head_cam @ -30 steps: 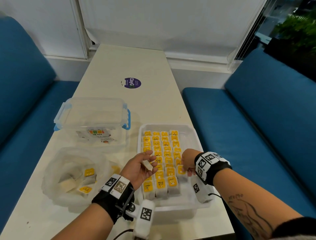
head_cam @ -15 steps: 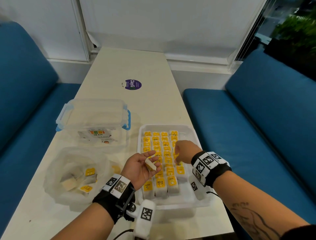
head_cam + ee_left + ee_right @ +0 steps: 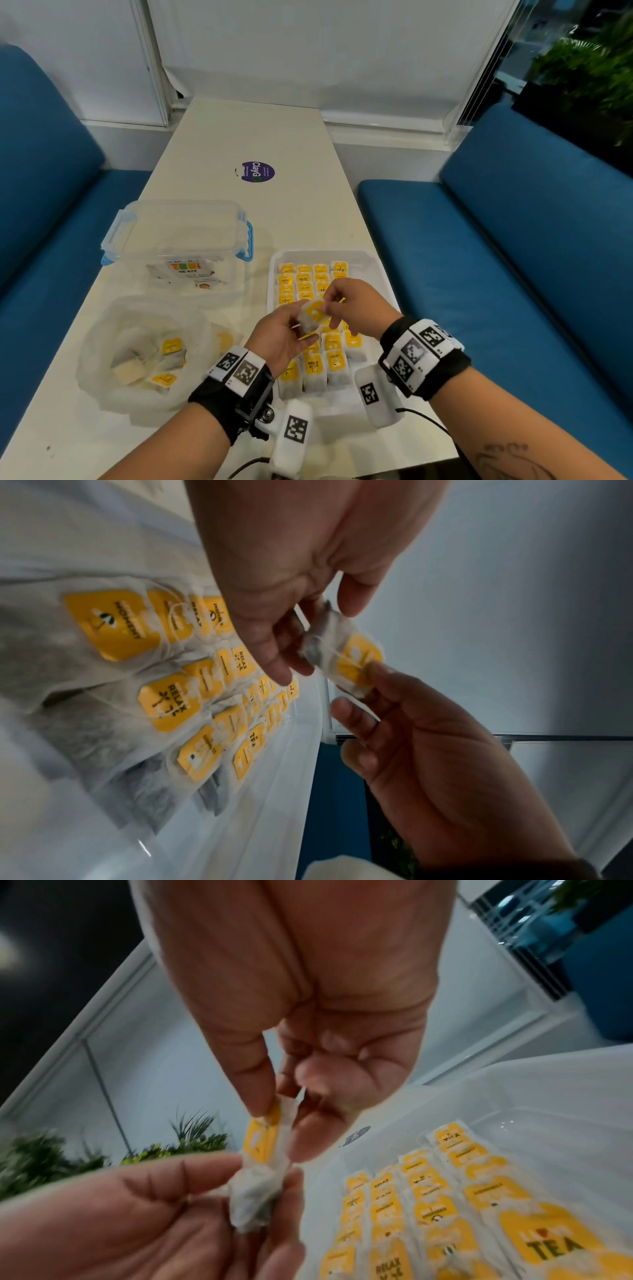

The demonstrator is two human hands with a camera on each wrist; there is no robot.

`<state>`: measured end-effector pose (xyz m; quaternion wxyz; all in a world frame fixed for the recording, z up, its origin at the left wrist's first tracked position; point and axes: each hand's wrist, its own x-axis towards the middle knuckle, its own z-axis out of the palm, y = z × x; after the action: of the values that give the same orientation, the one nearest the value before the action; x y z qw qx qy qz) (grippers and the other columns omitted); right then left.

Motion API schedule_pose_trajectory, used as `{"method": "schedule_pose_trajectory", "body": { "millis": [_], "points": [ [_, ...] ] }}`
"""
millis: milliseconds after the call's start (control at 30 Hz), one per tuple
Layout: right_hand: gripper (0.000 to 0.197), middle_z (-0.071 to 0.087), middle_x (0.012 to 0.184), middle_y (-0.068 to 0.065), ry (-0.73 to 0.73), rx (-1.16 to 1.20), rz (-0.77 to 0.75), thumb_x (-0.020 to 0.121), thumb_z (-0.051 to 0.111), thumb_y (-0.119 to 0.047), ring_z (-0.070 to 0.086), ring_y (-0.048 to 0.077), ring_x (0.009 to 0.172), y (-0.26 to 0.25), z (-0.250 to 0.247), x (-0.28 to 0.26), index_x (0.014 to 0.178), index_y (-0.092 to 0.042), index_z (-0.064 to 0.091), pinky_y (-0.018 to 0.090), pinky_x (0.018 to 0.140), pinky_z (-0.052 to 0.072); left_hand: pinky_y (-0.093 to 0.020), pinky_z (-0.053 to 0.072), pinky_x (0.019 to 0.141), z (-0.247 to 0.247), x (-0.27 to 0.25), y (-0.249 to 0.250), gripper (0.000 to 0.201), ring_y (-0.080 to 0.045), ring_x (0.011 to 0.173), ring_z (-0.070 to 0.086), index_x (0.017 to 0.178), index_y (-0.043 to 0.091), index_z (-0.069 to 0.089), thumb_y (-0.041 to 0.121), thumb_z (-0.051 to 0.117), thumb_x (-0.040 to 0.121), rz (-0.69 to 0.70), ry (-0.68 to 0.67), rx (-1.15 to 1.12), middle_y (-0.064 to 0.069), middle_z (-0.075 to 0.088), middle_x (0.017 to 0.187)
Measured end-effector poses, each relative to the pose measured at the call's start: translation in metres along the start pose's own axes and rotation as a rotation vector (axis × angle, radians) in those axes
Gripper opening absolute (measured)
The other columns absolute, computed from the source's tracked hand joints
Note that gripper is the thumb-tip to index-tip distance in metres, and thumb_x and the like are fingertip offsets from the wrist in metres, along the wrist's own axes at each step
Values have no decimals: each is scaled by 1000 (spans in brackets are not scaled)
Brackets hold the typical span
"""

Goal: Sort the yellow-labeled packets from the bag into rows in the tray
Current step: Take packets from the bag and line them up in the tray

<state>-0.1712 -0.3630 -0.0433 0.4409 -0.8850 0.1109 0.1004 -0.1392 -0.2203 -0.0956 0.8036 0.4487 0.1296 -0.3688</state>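
Here the packet (image 3: 313, 314) is held above the middle of the tray (image 3: 373, 262), between both hands. The left hand (image 3: 281, 337) pinches its lower pouch part, and the right hand (image 3: 356, 308) pinches its upper edge, probably to turn the yellow label upward like the rows below. The bag (image 3: 113, 346), left of the tray, still contains several packets.

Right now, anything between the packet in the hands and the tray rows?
Nothing visible. Both the left hand and right hand pinch the packet in the air directly above the tray, whose packet rows lie open below. The bag sits off to the left.
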Motion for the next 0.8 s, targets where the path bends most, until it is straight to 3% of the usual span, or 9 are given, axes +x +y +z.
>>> {"method": "schedule_pose_trajectory", "body": {
  "millis": [100,167,300,400,467,567,667,800],
  "points": [
    [18,61,70,8,31,163,35,90,55,-5,63,15,55,2,-8,-2,77,-14,46,22,36,38,-27,53,59,0,-3,0,19,-15,60,57,101,8,58,4,40,95,31,3,44,-5,60,74],
    [19,62,67,10,45,215,32,89,56,-2,63,18,56,3,-13,-5,78,-13,46,22,36,39,-24,51,55,0,-7,2,19,-12,58,56,95,12,58,2,43,94,79,6,142,-3,59,74],
    [20,59,69,-1,95,-78,19,85,59,-1,54,8,57,11,-19,-4,78,-18,53,11,41,40,-20,45,64,-8,-6,7,23,-10,74,54,91,21,57,-1,50,89,363,148,729,-3,58,97],
    [14,57,70,-7,38,-175,56,84,63,-4,48,3,55,17,-24,-6,82,-18,63,7,41,38,-28,45,86,-20,-7,9,33,-18,102,54,102,28,57,-1,53,85,523,241,1205,-1,52,118],
    [9,58,67,-7,-23,-136,103,84,67,-9,45,4,49,20,-27,-9,80,-17,64,11,43,39,-31,39,99,-27,-8,10,44,-21,122,44,119,26,55,-1,51,84,501,259,1444,0,45,133],
    [4,53,68,-10,-34,-237,153,87,63,-10,44,4,55,26,-29,-9,85,-14,63,6,41,35,-33,32,108,-31,-9,8,60,-22,135,31,137,24,41,-3,47,84,383,241,1627,1,26,152],
    [12,48,69,-12,-141,-435,226,89,57,-6,48,6,64,35,-27,-6,95,-13,63,8,47,34,-35,30,110,-33,-10,5,63,-22,138,28,142,24,34,-2,45,86,321,213,1636,2,18,156],
    [17,53,67,-5,-378,-567,361,90,53,-5,49,5,55,42,-18,-6,102,-14,61,11,37,36,-35,30,111,-34,-9,5,63,-22,138,28,143,24,33,-1,47,87,315,212,1616,3,17,156]
  ]
}}
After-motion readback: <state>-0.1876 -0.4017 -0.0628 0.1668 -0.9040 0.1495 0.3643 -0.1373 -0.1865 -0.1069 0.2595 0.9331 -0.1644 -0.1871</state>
